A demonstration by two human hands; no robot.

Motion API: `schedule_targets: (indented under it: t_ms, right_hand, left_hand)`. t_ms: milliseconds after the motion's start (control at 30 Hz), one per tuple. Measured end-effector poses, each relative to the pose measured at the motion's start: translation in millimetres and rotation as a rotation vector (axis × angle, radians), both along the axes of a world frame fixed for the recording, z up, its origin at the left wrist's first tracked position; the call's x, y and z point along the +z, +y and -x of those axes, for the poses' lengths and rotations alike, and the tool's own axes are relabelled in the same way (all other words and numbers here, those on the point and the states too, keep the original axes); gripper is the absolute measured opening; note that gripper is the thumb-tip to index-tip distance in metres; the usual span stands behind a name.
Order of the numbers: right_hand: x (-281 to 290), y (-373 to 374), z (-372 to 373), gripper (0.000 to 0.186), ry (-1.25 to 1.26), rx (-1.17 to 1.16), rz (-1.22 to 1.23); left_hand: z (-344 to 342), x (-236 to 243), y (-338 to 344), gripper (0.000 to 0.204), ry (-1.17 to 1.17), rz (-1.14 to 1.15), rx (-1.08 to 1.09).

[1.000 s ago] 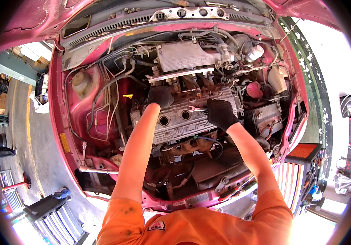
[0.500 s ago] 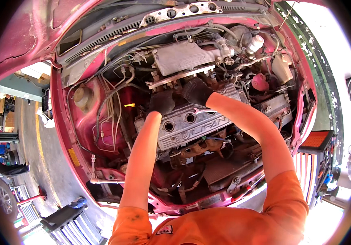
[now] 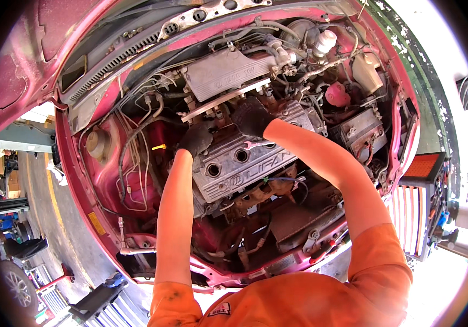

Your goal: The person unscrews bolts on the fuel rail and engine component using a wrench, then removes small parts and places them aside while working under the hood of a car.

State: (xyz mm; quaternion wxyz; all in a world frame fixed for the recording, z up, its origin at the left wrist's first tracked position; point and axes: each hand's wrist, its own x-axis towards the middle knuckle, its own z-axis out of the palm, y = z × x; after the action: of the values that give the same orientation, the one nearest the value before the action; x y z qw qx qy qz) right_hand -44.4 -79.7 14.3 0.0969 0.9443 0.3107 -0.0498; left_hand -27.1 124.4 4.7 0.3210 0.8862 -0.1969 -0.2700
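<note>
Farthest left, on the near edge of the engine bay, a long-handled ratchet [image 3: 138,251] with a socket extension at its left end, well apart from both hands. Farther in, a yellow pull handle [image 3: 159,147], just left of the gloved left hand [image 3: 197,139]. Much as half a second ago there, reaching over the far left part of the ribbed valve cover [image 3: 250,163], in the middle of the bay. Cannot tell the state of this grip: fingertips dark and lost among the parts on the far side. In the left half of the cover, two round plug openings in plain view, the left one [image 3: 212,170] nearest to the left forearm. Next to the right, a small wrench [image 3: 253,145] lying on the cover, partly hidden by the right forearm; a second ago running into the right glove, now free of it. Biggest change: the right hand [image 3: 251,117], gone from the cover's right half to its far edge, now near the left hand, just on the near side of a pale metal rail [image 3: 225,101]. Fingers curled down and hidden, so cannot tell there either between a closed grip and a mere touch. Judging by this, work now by fingers rather than wrench, both hands gathered at the strip between cover and rail. Farther right, well apart from the hands, a battery [image 3: 360,131].
</note>
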Motion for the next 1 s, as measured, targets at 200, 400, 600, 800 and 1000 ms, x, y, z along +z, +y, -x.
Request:
schedule_targets:
  t_ms: [200, 400, 600, 800, 1000]
  right_hand:
    - [21, 15, 2, 0.046, 0.014, 0.026, 0.137]
    - [17, 14, 1, 0.026, -0.345, 0.190, -0.254]
    - [53, 39, -4, 0.025, 0.087, 0.142, 0.060]
    - [-7, 12, 4, 0.031, -0.245, 0.002, -0.112]
    - [32, 15, 6, 0.009, -0.068, 0.064, -0.051]
  left_hand:
    - [0, -30, 6, 0.036, -0.188, -0.044, 0.054]
    - [-2, -25, 1, 0.033, -0.282, -0.009, -0.010]
    - [-3, -9, -7, 0.032, -0.115, -0.024, -0.038]
    - [-8, -2, 37, 0.038, -0.036, 0.535, 0.189]
    - [-1, 21, 122, 0.031, -0.146, 0.499, 0.255]
